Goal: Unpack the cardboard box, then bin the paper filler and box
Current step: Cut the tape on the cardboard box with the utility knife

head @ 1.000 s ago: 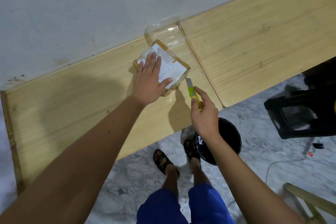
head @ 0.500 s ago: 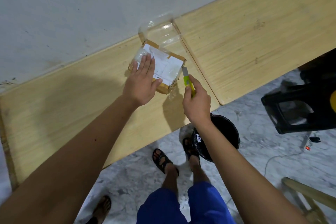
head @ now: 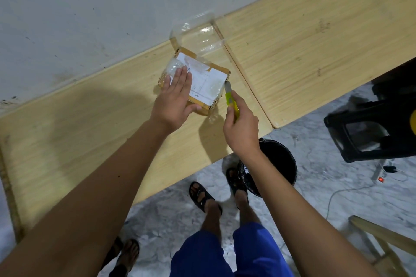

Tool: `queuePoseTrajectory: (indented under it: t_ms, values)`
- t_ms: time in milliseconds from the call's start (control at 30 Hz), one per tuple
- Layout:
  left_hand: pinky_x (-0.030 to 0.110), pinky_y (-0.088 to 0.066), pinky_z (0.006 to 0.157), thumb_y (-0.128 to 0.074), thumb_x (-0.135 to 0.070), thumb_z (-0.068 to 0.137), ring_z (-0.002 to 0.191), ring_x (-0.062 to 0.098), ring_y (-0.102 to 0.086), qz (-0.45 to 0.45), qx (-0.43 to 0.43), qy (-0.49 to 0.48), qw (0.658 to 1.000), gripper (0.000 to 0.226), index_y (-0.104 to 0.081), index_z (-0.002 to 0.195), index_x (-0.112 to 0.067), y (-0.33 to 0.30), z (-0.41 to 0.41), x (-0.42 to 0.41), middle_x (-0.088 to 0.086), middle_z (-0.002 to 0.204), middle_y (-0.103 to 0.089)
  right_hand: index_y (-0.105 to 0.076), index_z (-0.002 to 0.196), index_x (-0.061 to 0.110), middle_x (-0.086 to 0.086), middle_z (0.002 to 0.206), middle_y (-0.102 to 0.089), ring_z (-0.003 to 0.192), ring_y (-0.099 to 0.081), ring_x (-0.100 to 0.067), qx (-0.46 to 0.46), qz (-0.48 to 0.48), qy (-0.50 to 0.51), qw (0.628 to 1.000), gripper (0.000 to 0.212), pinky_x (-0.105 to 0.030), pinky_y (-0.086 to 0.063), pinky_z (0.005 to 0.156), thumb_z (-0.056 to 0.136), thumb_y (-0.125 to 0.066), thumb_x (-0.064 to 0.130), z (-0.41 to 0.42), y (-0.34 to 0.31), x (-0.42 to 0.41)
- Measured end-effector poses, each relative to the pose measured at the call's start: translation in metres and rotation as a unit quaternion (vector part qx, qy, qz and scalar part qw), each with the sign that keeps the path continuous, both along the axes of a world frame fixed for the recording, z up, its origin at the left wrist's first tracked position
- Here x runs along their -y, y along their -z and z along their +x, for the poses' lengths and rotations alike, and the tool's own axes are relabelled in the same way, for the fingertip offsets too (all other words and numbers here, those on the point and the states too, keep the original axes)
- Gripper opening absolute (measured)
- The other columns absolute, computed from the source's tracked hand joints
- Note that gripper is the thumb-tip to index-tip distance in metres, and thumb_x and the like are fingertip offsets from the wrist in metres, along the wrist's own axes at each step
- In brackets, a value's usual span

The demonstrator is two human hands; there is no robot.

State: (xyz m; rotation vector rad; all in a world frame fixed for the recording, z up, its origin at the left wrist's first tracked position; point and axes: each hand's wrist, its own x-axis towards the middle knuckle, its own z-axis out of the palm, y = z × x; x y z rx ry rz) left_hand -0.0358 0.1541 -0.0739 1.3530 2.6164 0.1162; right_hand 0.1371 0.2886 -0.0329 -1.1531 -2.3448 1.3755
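Opening step. Box [head: 202, 83] on table [head: 304, 36], sealed. Left hand [head: 174, 99] flat on top, fingers spread. Right hand [head: 242, 126] grips knife [head: 231, 100], blade at box's right edge. Next: slit tape, shallow.

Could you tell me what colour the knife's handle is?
Yellow-green, on the utility knife, clearest in the head view.

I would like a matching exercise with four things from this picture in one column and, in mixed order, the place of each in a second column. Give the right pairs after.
Things:
1. cardboard box
2. utility knife
3. black bucket
4. clear plastic wrap

Places:
A. on the floor, beside the person's foot
B. on the table against the wall, behind the box
C. under the flat left hand
D. in the grip of the right hand

Pairs: 1-C, 2-D, 3-A, 4-B
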Motion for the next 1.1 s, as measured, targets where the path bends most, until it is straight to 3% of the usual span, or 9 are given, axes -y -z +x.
queuePoseTrajectory:
  t_ms: [167, 300, 433, 633, 767, 833, 967, 1033, 1100]
  values:
    - [0.049, -0.005, 0.133, -0.038, -0.064, 0.093, 0.164, 0.031, -0.002, -0.020, -0.001, -0.010, 1.000, 0.101, -0.010, 0.165, 0.002, -0.001, 0.003, -0.003, 0.020, 0.175, -0.004, -0.050, 0.153, 0.023, 0.009, 0.057, -0.058, 0.052, -0.052, -0.007, 0.029, 0.003, -0.017, 0.999, 0.044, -0.028, -0.035, 0.061, 0.109, -0.045, 0.019, 0.010, -0.003, 0.005]
    - [0.049, -0.004, 0.134, -0.038, -0.065, 0.093, 0.164, 0.030, -0.001, -0.019, -0.001, -0.012, 1.000, 0.103, -0.009, 0.165, 0.002, 0.000, 0.002, -0.004, 0.019, 0.175, -0.003, -0.049, 0.154, 0.026, 0.006, 0.058, -0.058, 0.054, -0.052, -0.016, 0.022, 0.006, -0.041, 0.999, 0.047, -0.029, -0.040, 0.061, 0.108, -0.046, 0.018, 0.020, -0.004, 0.016]
    - [0.048, -0.004, 0.134, -0.040, -0.065, 0.093, 0.164, 0.031, -0.002, -0.014, -0.005, -0.010, 1.000, 0.103, -0.010, 0.165, 0.002, 0.002, 0.001, -0.003, 0.020, 0.175, -0.005, -0.051, 0.152, 0.029, 0.008, 0.053, -0.055, 0.048, -0.052, -0.008, 0.025, 0.003, -0.045, 0.999, 0.046, -0.027, -0.034, 0.051, 0.108, -0.046, 0.019, 0.027, -0.004, 0.025]
    - [0.045, 0.000, 0.134, -0.039, -0.066, 0.093, 0.164, 0.028, 0.001, -0.012, 0.002, -0.014, 1.000, 0.103, -0.008, 0.165, 0.000, 0.001, 0.001, -0.003, 0.017, 0.176, -0.002, -0.054, 0.148, 0.033, 0.010, 0.059, -0.059, 0.052, -0.051, -0.006, 0.029, -0.021, -0.045, 0.998, 0.042, -0.028, -0.037, 0.060, 0.108, -0.048, 0.022, 0.031, -0.009, 0.013]
    - [0.044, 0.002, 0.133, -0.037, -0.068, 0.095, 0.164, 0.027, 0.003, -0.006, 0.012, -0.008, 1.000, 0.102, -0.008, 0.166, 0.000, -0.001, -0.001, 0.000, 0.017, 0.176, -0.001, -0.062, 0.133, 0.044, 0.006, 0.060, -0.058, 0.054, -0.052, -0.009, 0.014, -0.068, 0.008, 0.998, 0.031, -0.028, -0.042, 0.058, 0.105, -0.054, 0.034, 0.035, -0.012, 0.007]
    - [0.044, 0.003, 0.133, -0.035, -0.068, 0.096, 0.164, 0.027, 0.004, -0.004, 0.012, -0.007, 1.000, 0.102, -0.007, 0.166, 0.000, -0.001, -0.002, 0.001, 0.017, 0.176, 0.000, -0.066, 0.117, 0.041, 0.004, 0.065, -0.063, 0.056, -0.055, -0.010, 0.001, -0.092, 0.054, 0.994, 0.019, -0.030, -0.048, 0.059, 0.102, -0.058, 0.048, 0.034, -0.013, 0.003]
    - [0.041, 0.007, 0.132, -0.038, -0.068, 0.097, 0.163, 0.024, 0.007, 0.027, 0.038, -0.008, 0.999, 0.101, -0.007, 0.167, -0.002, 0.000, -0.003, 0.003, 0.014, 0.176, 0.002, -0.064, 0.083, 0.025, -0.004, 0.070, -0.071, 0.065, -0.066, -0.025, 0.046, -0.095, 0.101, 0.989, 0.041, -0.036, -0.052, 0.061, 0.093, -0.062, 0.065, 0.032, -0.008, -0.007]
    - [0.042, 0.005, 0.133, -0.040, -0.067, 0.097, 0.164, 0.024, 0.006, 0.037, 0.039, -0.008, 0.999, 0.101, -0.008, 0.167, -0.002, 0.002, -0.003, 0.004, 0.014, 0.176, 0.001, -0.064, 0.082, 0.021, -0.003, 0.071, -0.070, 0.061, -0.062, -0.025, 0.053, -0.104, 0.115, 0.986, 0.043, -0.039, -0.052, 0.061, 0.094, -0.062, 0.063, 0.036, -0.012, -0.013]
    - [0.044, 0.003, 0.133, -0.042, -0.066, 0.097, 0.164, 0.024, 0.006, 0.040, 0.045, -0.013, 0.998, 0.100, -0.008, 0.167, -0.002, 0.002, -0.002, 0.004, 0.013, 0.176, 0.001, -0.062, 0.089, 0.013, -0.001, 0.064, -0.061, 0.047, -0.046, -0.018, -0.010, -0.193, 0.128, 0.973, 0.039, -0.031, -0.041, 0.049, 0.100, -0.062, 0.050, 0.041, -0.022, -0.016]
